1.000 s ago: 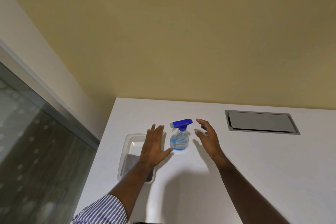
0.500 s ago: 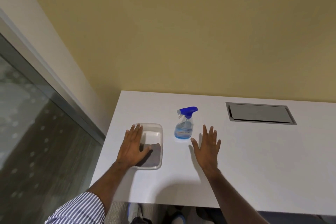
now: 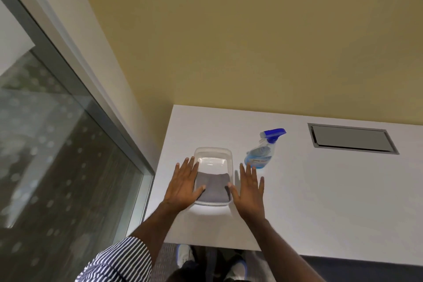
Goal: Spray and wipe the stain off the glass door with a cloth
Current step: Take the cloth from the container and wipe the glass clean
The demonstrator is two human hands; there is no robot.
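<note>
Both hands flat and empty, left (image 3: pixel 183 186) and right (image 3: pixel 249 190) flanking the tray (image 3: pixel 214 152) with the cloth (image 3: pixel 214 186) near the worktop's (image 3: pixel 320 190) left edge; bottle (image 3: pixel 263 151) just behind.

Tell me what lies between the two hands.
In the head view, the clear plastic tray holding the folded grey cloth lies between the left hand and right hand.

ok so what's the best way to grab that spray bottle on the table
Take the spray bottle by its narrow neck, just below the blue trigger head, coming from the near side with the right hand, which is closest. It stands upright with the nozzle pointing right, so fingers wrap under the head. Both hands are open and empty.
</note>
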